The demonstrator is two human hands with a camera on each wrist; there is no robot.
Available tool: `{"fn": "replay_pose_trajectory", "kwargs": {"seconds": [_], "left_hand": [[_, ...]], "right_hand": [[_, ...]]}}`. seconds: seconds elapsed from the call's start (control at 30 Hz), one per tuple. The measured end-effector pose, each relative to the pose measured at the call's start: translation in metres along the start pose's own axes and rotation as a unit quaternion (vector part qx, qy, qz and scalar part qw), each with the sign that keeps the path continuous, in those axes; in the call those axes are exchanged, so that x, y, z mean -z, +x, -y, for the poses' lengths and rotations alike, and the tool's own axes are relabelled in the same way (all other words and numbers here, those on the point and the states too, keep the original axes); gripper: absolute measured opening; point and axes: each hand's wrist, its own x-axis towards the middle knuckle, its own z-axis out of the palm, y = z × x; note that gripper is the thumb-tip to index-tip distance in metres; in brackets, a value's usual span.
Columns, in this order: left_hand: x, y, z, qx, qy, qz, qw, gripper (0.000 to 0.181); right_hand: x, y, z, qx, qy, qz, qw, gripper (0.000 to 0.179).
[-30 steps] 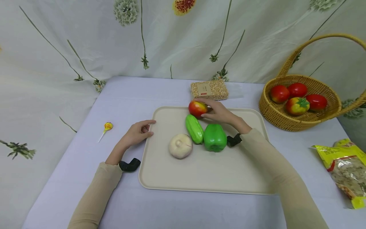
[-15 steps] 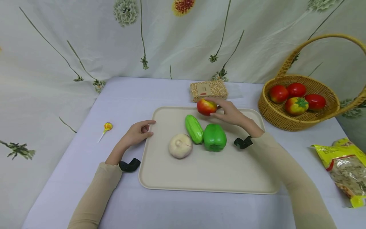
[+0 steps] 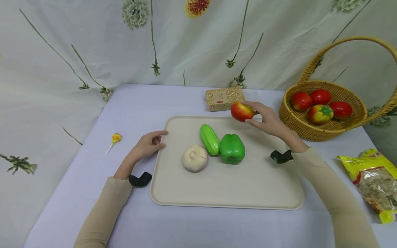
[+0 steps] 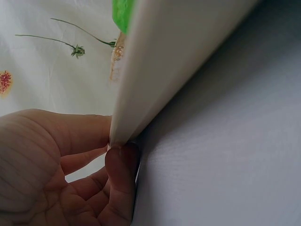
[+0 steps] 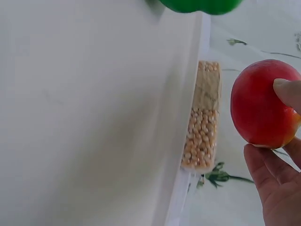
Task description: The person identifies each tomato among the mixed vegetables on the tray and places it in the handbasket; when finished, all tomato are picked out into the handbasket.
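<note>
My right hand holds a glossy red-and-yellow fruit above the back edge of the beige tray. In the right wrist view the thumb presses on the fruit's side, with fingers beneath it. At the tray's left edge, my left hand grips the rim between thumb and fingers, as the left wrist view shows up close. On the tray lie a long green cucumber-like vegetable, a green bell pepper and a pale round thing with a nub on top.
Behind the tray lies a clear pack of corn kernels. A wicker basket with a tall handle stands at the back right, with several red and red-yellow fruits inside. A yellow snack bag lies at the right, a lollipop at the left.
My right hand has carried the red-and-yellow fruit to the right and up from the tray's back edge, away from the green vegetables. The left hand has stayed at the tray's rim.
</note>
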Motion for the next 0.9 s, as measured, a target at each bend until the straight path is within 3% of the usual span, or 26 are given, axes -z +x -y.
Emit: {"fn": "replay_pose_trajectory", "kwargs": {"seconds": [0.4, 0.67, 0.9], "left_hand": [[0.0, 0.0, 0.001, 0.002, -0.004, -0.002, 1.0, 0.046], [-0.002, 0.001, 0.002, 0.0, -0.006, -0.003, 1.0, 0.046], [-0.003, 0.001, 0.001, -0.001, -0.005, -0.002, 1.0, 0.045]], "right_hand": [[0.036, -0.03, -0.012, -0.026, -0.061, -0.063, 0.9958, 0.059], [0.062, -0.054, -0.018, -0.098, -0.08, -0.079, 0.9889, 0.062], [0.079, -0.068, -0.023, -0.112, -0.085, -0.114, 0.9834, 0.064]]}}
